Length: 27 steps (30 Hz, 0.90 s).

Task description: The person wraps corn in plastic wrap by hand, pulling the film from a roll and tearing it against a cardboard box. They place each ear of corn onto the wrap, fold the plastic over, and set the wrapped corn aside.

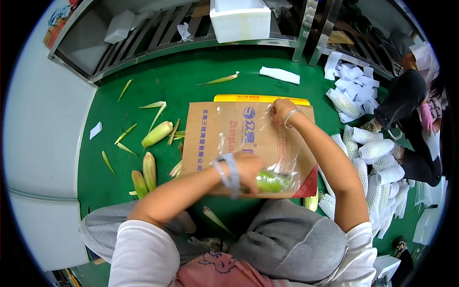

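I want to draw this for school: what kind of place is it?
Probably a workroom where corn gets packed. Ears of corn lie on the green floor, there's a pile of white foam net sleeves, and a white foam box stands nearby.

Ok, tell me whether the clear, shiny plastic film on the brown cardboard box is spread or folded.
Spread: the clear, shiny plastic film lies across the brown cardboard box, glossy creases showing over its purple printing.

Produce-packing workroom: corn (157, 134), piled foam sleeves (377, 149), metal racks (306, 28).
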Motion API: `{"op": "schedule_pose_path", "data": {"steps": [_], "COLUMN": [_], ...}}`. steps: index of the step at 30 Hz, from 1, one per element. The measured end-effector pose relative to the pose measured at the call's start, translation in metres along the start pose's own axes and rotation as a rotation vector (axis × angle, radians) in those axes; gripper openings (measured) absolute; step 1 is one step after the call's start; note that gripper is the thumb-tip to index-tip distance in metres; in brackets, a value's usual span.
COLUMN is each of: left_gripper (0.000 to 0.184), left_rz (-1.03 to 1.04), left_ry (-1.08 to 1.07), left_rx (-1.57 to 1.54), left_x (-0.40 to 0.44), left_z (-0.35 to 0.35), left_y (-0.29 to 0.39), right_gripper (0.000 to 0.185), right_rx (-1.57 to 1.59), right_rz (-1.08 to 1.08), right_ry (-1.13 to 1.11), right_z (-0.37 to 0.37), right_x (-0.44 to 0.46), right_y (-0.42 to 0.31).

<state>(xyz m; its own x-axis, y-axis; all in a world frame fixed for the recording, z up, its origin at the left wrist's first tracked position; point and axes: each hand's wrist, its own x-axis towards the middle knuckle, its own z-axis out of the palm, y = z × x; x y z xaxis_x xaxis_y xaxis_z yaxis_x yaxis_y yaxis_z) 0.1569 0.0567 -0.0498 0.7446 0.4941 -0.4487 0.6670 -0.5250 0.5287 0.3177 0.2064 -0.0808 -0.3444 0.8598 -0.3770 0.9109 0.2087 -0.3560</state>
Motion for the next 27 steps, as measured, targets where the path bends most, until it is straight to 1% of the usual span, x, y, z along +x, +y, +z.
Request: {"op": "schedule_pose_path", "data": {"steps": [1, 3, 4, 5, 6, 7, 9, 10, 11, 12, 13, 14, 15, 16, 17, 18, 19, 21, 22, 23, 25, 26, 27], "left_gripper": [0.052, 0.059, 0.061, 0.063, 0.071, 0.080, 0.095, 0.101, 0.101, 0.101, 0.101, 0.100, 0.090, 0.083, 0.077, 0.070, 0.070, 0.076, 0.065, 0.065, 0.054, 0.038, 0.038], "left_rz": [0.029, -0.030, 0.036, 0.107, 0.190, 0.275, 0.314, 0.457, 0.449, 0.353, 0.251, 0.184, 0.165, 0.143, 0.122, 0.257, 0.261, 0.199, 0.205, 0.200, -0.072, -0.148, -0.169], "left_ry": [-0.135, -0.544, -0.517, -0.492, -0.621, -0.750, -0.450, -0.453, -0.423, -0.032, 0.371, 0.613, 0.782, 0.931, 1.076, 1.091, 1.095, 1.274, 1.465, 1.474, 1.510, 1.514, 1.529], "left_rx": [-0.152, -0.385, -0.535, -0.681, -0.786, -0.895, -1.721, -1.723, -1.725, -1.916, -2.066, -1.905, -1.879, -1.768, -1.651, -1.816, -1.809, -1.743, -1.421, -1.417, -1.092, -1.188, -1.195], "left_x": [-0.016, -0.050, -0.071, -0.093, -0.109, -0.125, -0.175, -0.180, -0.183, -0.180, -0.175, -0.162, -0.149, -0.138, -0.128, -0.122, -0.117, -0.111, -0.109, -0.112, -0.119, -0.118, -0.118], "left_z": [-0.001, -0.010, -0.003, 0.007, 0.014, 0.022, 0.048, 0.062, 0.078, 0.093, 0.099, 0.073, 0.067, 0.060, 0.054, 0.051, 0.048, 0.041, 0.035, 0.026, 0.009, 0.007, 0.007], "left_y": [-0.004, -0.007, -0.018, -0.028, -0.039, -0.047, -0.034, -0.045, -0.051, -0.054, -0.053, -0.025, -0.019, -0.010, -0.001, 0.002, 0.007, 0.021, 0.022, 0.020, 0.015, 0.014, 0.010], "right_gripper": [0.017, 0.021, 0.021, 0.022, 0.024, 0.024, 0.027, 0.027, 0.025, 0.023, 0.029, 0.040, 0.044, 0.046, 0.049, 0.052, 0.056, 0.059, 0.059, 0.059, 0.063, 0.069, 0.071], "right_rx": [-0.007, 0.026, 0.018, 0.098, 0.176, 0.166, 0.062, 0.067, -0.052, -0.177, 0.038, 0.197, 0.390, 0.564, 0.804, 1.285, 1.760, 1.953, 1.874, 1.869, 1.146, 0.818, 0.616], "right_rz": [0.002, -0.122, -0.123, -0.251, -0.378, -0.376, -0.396, -0.419, -0.367, -0.311, -0.374, -0.492, -0.657, -0.640, -0.609, -0.538, -0.350, -0.328, -0.315, -0.316, -0.519, -0.542, -0.494], "right_ry": [-0.005, 0.119, 0.121, 0.222, 0.318, 0.311, 0.592, 0.584, 0.588, 0.597, 0.417, 0.351, 0.158, -0.091, -0.436, -0.716, -1.082, -1.420, -1.275, -1.284, -0.528, -0.114, 0.113], "right_z": [0.004, 0.015, 0.021, 0.030, 0.039, 0.046, 0.060, 0.066, 0.069, 0.068, 0.068, 0.064, 0.060, 0.055, 0.076, 0.093, 0.100, 0.095, 0.095, 0.092, 0.080, 0.069, 0.069], "right_x": [-0.003, -0.009, -0.013, -0.019, -0.029, -0.041, -0.062, -0.071, -0.080, -0.090, -0.105, -0.127, -0.142, -0.158, -0.155, -0.156, -0.161, -0.169, -0.170, -0.168, -0.167, -0.174, -0.177], "right_y": [0.003, 0.010, 0.014, 0.020, 0.025, 0.025, 0.013, 0.003, -0.009, -0.018, -0.041, -0.070, -0.091, -0.111, -0.116, -0.117, -0.115, -0.119, -0.115, -0.112, -0.108, -0.110, -0.106]}}
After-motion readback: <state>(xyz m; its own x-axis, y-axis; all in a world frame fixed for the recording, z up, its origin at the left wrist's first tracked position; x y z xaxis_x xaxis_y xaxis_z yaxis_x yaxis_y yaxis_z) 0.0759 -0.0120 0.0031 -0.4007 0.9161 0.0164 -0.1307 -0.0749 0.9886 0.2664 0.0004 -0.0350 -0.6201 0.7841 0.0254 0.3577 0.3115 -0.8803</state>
